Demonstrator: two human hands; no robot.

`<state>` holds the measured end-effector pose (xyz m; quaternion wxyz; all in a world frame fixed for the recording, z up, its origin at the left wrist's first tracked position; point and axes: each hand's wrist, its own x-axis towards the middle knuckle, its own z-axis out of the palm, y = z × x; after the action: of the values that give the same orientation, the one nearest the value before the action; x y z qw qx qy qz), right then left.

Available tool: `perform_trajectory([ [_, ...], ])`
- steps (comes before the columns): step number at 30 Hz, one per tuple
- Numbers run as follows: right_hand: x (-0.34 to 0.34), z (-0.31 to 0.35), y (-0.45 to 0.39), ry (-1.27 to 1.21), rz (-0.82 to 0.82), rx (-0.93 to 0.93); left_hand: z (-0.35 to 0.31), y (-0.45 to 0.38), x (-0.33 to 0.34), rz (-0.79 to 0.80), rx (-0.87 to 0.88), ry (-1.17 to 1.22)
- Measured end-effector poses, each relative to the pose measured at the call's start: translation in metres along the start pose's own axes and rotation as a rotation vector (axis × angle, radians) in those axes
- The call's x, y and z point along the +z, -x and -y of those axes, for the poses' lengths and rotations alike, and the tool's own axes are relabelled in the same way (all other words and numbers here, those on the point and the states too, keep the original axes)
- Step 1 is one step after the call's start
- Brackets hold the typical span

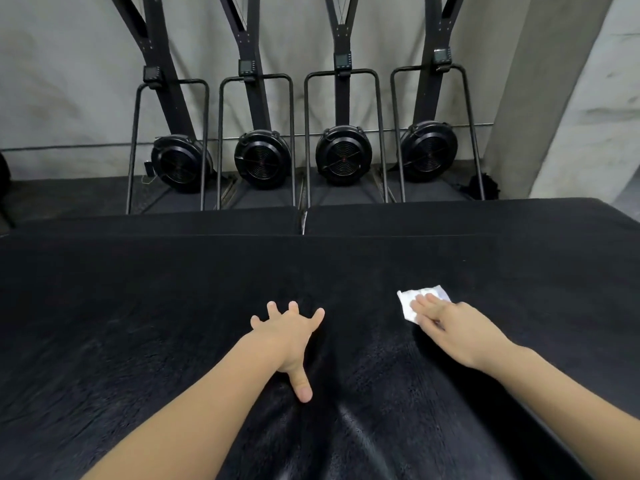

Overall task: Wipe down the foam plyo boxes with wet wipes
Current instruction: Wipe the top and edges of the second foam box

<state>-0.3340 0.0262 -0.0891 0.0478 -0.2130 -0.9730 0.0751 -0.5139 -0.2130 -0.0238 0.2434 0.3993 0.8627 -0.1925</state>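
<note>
Wipe lies flat on the top of the near box, right of centre, pinned under the straight fingers of the right hand; nothing is gripped, it only presses down. Most of the wipe shows ahead and left of the fingertips. Left hand rests flat on the box, fingers splayed, thumb pointing back, holding nothing; it is near the wipe but apart from it.

Wipe: white, crumpled, roughly square. Box top: black, textured, with glossy streaks near the person, probably wet. Unstreaked surface lies ahead and left, judged the next stroke direction. Two more boxes sit behind.
</note>
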Motion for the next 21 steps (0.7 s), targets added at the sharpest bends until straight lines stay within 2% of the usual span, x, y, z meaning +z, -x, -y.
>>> perform_trajectory([
  [12,-0.012,-0.016,-0.147,0.096,-0.020,0.111,-0.001,-0.022,0.005,0.022,-0.014,-0.027],
  [18,-0.017,-0.028,-0.178,0.090,0.006,0.190,0.000,-0.023,0.004,0.005,-0.003,-0.038],
  [21,-0.013,-0.025,-0.163,0.087,-0.013,0.165,0.001,-0.022,0.004,-0.001,-0.011,-0.036],
])
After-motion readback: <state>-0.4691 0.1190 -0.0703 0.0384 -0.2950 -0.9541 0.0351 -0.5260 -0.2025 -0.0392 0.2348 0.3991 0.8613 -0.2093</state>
